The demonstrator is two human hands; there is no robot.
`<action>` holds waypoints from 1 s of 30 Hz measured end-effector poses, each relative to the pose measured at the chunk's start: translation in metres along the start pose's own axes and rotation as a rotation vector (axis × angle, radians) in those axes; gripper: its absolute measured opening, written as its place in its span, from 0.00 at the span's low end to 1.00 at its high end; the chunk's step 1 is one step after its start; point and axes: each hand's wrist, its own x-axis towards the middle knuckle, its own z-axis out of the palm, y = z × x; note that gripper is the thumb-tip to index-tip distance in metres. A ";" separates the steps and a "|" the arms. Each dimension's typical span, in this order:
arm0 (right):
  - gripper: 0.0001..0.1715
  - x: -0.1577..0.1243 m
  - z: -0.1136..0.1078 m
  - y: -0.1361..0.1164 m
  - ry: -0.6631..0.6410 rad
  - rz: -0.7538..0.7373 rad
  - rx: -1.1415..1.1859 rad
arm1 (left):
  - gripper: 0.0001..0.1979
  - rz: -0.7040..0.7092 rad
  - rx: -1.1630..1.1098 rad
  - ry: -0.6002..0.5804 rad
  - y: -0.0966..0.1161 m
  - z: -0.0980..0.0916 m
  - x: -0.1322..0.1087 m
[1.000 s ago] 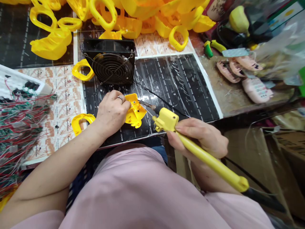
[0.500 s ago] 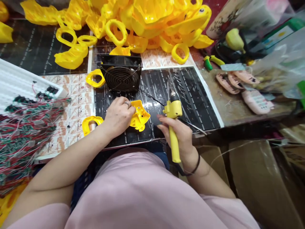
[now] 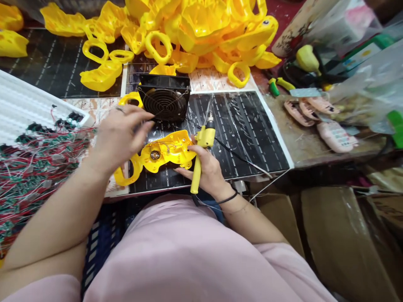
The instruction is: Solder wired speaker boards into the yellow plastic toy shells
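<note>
My right hand (image 3: 208, 170) holds a yellow soldering gun (image 3: 201, 147) upright between thumb and palm, its tip pointing away from me. Beside that hand lies a yellow plastic shell (image 3: 166, 150) with its inside facing up; a round dark part and thin wires show in it. My left hand (image 3: 122, 130) is raised to the left of the shell, blurred, fingers apart, with nothing visible in it. Under its wrist sits a yellow ring-shaped piece (image 3: 136, 171). A black fan (image 3: 164, 102) stands behind the shell.
Yellow shells and rings (image 3: 204, 29) are piled at the back. Wired circuit boards (image 3: 40, 167) lie at the left by a white ribbed tray (image 3: 37, 100). Pink shells (image 3: 336, 134) and plastic bags are at the right. A black cable (image 3: 236, 154) crosses the mat.
My left hand has let go of the yellow shell and moved left and up. My right hand has moved left with the soldering gun, beside the shell, which now shows more fully.
</note>
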 end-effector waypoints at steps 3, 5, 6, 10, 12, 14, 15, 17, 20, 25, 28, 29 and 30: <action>0.32 0.001 0.002 0.001 0.008 -0.016 -0.018 | 0.18 -0.117 0.125 -0.022 -0.042 -0.008 0.012; 0.29 0.002 0.003 0.000 0.048 -0.054 -0.034 | 0.23 -0.194 0.159 -0.118 -0.068 0.003 0.022; 0.28 0.003 0.002 -0.001 0.076 -0.077 -0.038 | 0.26 -0.229 0.155 -0.183 -0.078 0.012 0.026; 0.28 0.000 -0.034 0.004 0.157 -0.106 -0.112 | 0.41 -0.377 0.093 -0.507 -0.092 0.046 0.040; 0.33 -0.004 -0.066 0.023 0.242 -0.064 -0.258 | 0.42 -0.419 0.091 -0.621 -0.087 0.055 0.043; 0.40 -0.009 -0.097 0.055 0.354 0.001 -0.397 | 0.41 -0.429 0.126 -0.655 -0.079 0.058 0.042; 0.43 -0.011 -0.110 0.074 0.398 0.035 -0.432 | 0.40 -0.425 0.151 -0.653 -0.076 0.058 0.041; 0.48 -0.014 -0.127 0.114 0.489 0.147 -0.506 | 0.36 -0.407 0.186 -0.639 -0.071 0.057 0.038; 0.54 -0.013 -0.130 0.163 0.528 0.482 -0.631 | 0.30 -0.457 0.171 -0.617 -0.073 0.048 0.038; 0.57 -0.017 -0.117 0.196 0.512 0.662 -0.538 | 0.25 -0.670 0.018 -0.294 -0.092 -0.002 0.034; 0.55 -0.023 -0.121 0.195 0.612 0.444 -0.414 | 0.25 -0.564 -0.048 0.051 -0.093 -0.045 0.005; 0.55 -0.023 -0.123 0.190 0.629 0.357 -0.341 | 0.25 -0.497 -0.046 0.130 -0.089 -0.056 -0.010; 0.54 -0.023 -0.124 0.183 0.631 0.277 -0.257 | 0.26 -0.412 -0.037 0.169 -0.084 -0.063 -0.026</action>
